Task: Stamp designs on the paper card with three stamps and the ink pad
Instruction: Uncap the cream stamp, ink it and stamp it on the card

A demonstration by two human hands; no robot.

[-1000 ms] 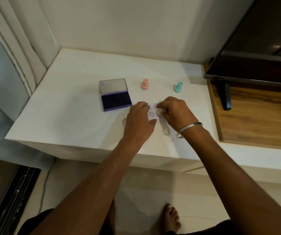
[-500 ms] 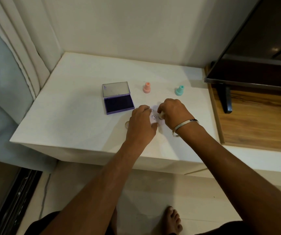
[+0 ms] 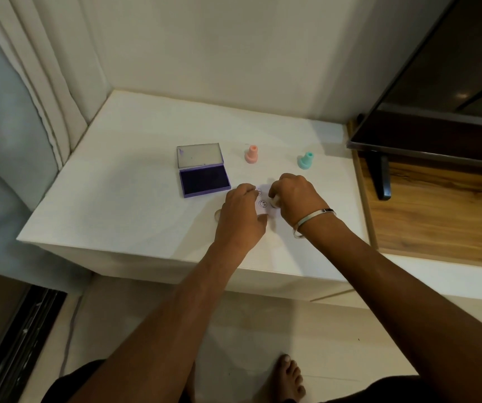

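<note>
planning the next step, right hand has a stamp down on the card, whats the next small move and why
Probably lift the pale stamp straight up off the small white paper card. The right hand grips it there, the left hand rests on the card, and two smiley prints already show. The pink stamp and teal stamp stand unused behind, beside the open purple ink pad.
</note>
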